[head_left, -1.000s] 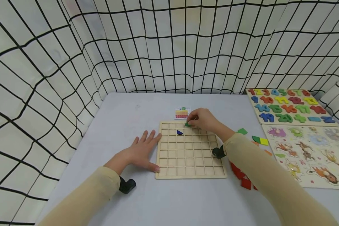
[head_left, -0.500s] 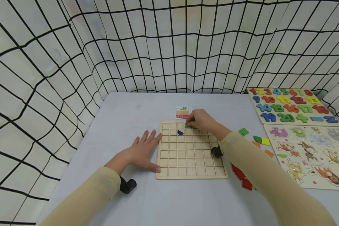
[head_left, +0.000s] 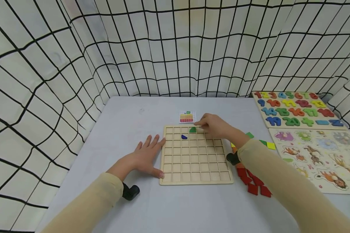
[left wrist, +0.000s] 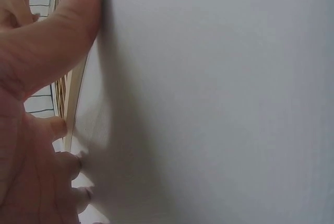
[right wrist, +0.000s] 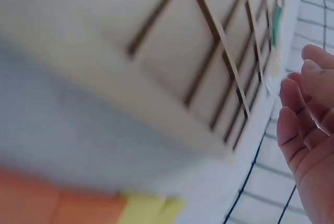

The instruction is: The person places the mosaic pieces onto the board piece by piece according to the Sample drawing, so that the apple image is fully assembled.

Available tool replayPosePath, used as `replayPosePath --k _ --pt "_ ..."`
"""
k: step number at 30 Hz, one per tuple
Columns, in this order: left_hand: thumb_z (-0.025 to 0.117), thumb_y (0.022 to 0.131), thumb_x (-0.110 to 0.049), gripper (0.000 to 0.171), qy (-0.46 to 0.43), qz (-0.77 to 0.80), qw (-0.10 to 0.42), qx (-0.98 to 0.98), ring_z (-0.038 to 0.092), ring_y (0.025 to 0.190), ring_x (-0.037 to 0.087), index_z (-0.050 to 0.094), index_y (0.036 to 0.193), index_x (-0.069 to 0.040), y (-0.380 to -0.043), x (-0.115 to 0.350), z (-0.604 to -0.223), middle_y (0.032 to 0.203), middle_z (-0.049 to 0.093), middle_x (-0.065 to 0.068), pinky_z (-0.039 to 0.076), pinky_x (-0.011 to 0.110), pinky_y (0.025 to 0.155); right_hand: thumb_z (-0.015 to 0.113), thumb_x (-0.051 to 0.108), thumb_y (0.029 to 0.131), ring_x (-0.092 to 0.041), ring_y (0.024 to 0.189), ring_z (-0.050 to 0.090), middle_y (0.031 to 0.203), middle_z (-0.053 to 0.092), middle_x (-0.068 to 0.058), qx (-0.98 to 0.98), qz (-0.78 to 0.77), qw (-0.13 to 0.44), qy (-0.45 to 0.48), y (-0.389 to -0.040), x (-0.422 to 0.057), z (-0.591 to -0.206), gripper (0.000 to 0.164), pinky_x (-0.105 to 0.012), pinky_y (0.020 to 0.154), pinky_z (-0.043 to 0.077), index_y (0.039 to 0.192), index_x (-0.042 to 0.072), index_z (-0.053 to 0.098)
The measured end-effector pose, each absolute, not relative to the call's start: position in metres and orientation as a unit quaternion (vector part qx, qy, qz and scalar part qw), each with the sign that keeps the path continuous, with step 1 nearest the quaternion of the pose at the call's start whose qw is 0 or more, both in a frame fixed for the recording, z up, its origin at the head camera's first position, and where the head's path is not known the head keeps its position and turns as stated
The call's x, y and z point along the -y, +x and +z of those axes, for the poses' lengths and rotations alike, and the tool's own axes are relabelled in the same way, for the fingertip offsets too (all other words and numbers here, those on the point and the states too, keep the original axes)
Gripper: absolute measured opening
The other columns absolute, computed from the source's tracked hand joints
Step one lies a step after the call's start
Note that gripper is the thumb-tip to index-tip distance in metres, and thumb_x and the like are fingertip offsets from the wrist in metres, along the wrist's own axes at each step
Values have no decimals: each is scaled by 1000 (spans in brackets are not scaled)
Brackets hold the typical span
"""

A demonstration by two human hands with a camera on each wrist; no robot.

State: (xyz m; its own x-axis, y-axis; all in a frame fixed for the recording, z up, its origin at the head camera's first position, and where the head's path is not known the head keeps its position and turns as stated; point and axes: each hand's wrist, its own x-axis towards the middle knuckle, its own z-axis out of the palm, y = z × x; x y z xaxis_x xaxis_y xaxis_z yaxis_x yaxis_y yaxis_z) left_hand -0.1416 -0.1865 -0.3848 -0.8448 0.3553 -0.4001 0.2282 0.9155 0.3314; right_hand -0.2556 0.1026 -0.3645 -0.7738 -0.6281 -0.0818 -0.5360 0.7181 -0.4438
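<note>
In the head view a wooden grid board (head_left: 196, 159) lies on the table. My left hand (head_left: 144, 157) is spread flat beside it, its fingertips and thumb at the board's left edge. A green piece with a curved side (head_left: 192, 129) sits in the top row of cells, and a small dark blue piece (head_left: 184, 137) lies one row lower, to its left. My right hand (head_left: 213, 125) is over the board's top right part, just right of the green piece. Its fingers, loosely bent in the right wrist view, hold nothing.
A small picture card (head_left: 187, 116) lies behind the board. Right of the board are several red tiles (head_left: 252, 189), a yellow tile (head_left: 271, 145) and other coloured pieces. A number puzzle board (head_left: 300, 110) and an animal puzzle board (head_left: 318, 158) lie at the right. Black netting surrounds the table.
My right hand has let go of the green piece, which now lies in the board's top row, and has moved slightly to the right. My left hand has stayed at the board's edge.
</note>
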Motion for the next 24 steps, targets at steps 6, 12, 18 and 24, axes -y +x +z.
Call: replayPosePath --k 6,12,18,24 --pt "86 75 -55 126 155 133 228 -952 -5 157 50 11 165 -6 -142 187 -382 171 0 24 5 75 120 58 5 103 -32 108 63 124 71 -17 -939 -222 94 -243 -263 -168 -357 29 -47 94 54 130 3 69" --pt "86 75 -56 127 155 131 226 -953 -5 157 51 11 164 -5 -142 190 -382 171 1 25 5 76 119 61 2 100 -37 112 63 123 71 -21 -952 -193 130 -197 -261 -231 -362 25 -54 96 54 122 2 73" --pt "87 74 -54 127 157 142 228 -950 -5 157 51 11 164 -5 -142 187 -383 171 1 25 4 76 119 67 3 96 -37 109 62 122 68 -21 -954 -183 152 -184 -253 -260 -372 24 -53 93 55 117 7 77" --pt "87 74 -53 127 156 148 231 -949 -5 157 51 11 164 -5 -141 186 -384 171 1 25 4 76 119 71 5 94 -31 97 61 107 69 -16 -956 -179 147 -182 -252 -262 -372 12 -50 88 54 105 4 72"
